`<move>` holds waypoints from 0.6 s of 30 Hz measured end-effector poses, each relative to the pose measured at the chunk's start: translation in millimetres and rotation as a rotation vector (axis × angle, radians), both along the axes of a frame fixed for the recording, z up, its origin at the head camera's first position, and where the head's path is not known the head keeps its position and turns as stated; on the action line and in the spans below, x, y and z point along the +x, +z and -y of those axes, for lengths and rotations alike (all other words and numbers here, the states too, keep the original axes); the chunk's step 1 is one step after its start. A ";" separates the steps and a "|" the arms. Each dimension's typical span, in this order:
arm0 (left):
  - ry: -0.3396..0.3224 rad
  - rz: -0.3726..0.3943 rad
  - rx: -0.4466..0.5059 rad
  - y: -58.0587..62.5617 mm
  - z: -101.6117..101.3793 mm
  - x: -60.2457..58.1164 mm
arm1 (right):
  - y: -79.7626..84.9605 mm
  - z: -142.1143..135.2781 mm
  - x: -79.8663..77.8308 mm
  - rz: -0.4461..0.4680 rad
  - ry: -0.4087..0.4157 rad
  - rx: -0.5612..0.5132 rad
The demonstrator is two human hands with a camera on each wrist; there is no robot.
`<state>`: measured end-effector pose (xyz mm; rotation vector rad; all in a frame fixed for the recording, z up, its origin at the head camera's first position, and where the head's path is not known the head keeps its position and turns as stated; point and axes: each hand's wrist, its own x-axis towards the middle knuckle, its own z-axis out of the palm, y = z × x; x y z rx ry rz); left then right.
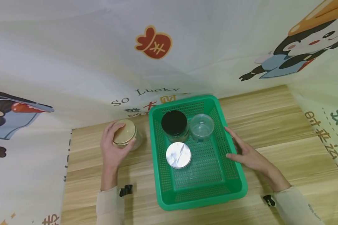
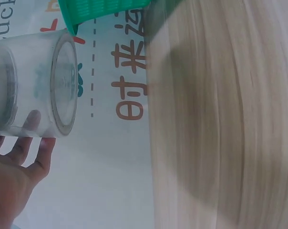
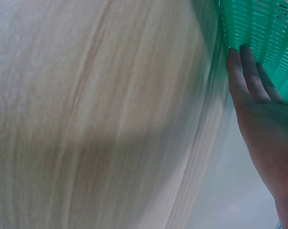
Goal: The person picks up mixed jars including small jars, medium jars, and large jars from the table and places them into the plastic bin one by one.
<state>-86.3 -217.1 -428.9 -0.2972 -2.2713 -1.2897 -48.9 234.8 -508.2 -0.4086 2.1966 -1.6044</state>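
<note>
My left hand holds a clear jar with a gold lid, its fingers and thumb spread around it. In the left wrist view the jar is lifted, its round base facing the tabletop. To its right is a green plastic basket. At the basket's right side, my right hand grips the rim with the thumb over the edge, while other fingers lie along the outer wall. Inside the basket stand a black-lidded jar, a clear round container and a container with a shiny silver top.
The basket stands on a wood-grain tabletop. A white printed cloth rises behind the table and along both sides. Small black straps sit at the sleeve cuffs.
</note>
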 end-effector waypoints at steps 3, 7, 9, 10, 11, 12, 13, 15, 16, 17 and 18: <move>0.005 0.003 0.006 0.7 -0.7 1.0 | 0.3 0.9 0.0 -0.001 0.000 -0.003; 0.000 0.005 0.015 2.7 -3.3 3.3 | -0.6 1.2 0.6 -0.009 -0.001 -0.002; -0.005 0.005 0.021 4.5 -5.2 5.2 | -1.4 1.2 0.8 -0.010 0.000 -0.002; -0.010 0.006 0.023 5.5 -6.5 6.4 | -1.7 1.3 0.9 -0.010 0.001 -0.001; -0.011 0.013 0.024 6.6 -7.8 7.6 | -1.9 1.4 0.8 -0.007 -0.002 -0.002; -0.016 0.020 0.024 7.9 -9.2 8.8 | -1.8 1.2 0.7 -0.008 -0.001 0.002; -0.017 0.028 0.021 9.4 -10.8 9.8 | -1.7 1.2 0.6 -0.006 -0.002 0.004; -0.023 0.051 0.012 12.6 -13.7 11.7 | -1.0 1.2 0.3 -0.003 -0.003 0.005; -0.024 0.060 0.004 14.2 -15.1 12.5 | -0.6 1.2 0.1 -0.002 -0.002 0.003; -0.022 0.069 -0.003 15.6 -16.2 13.1 | -0.3 1.3 0.0 0.000 -0.001 -0.002; -0.023 0.073 -0.008 16.6 -16.9 13.4 | 0.0 1.4 -0.2 0.002 0.001 -0.006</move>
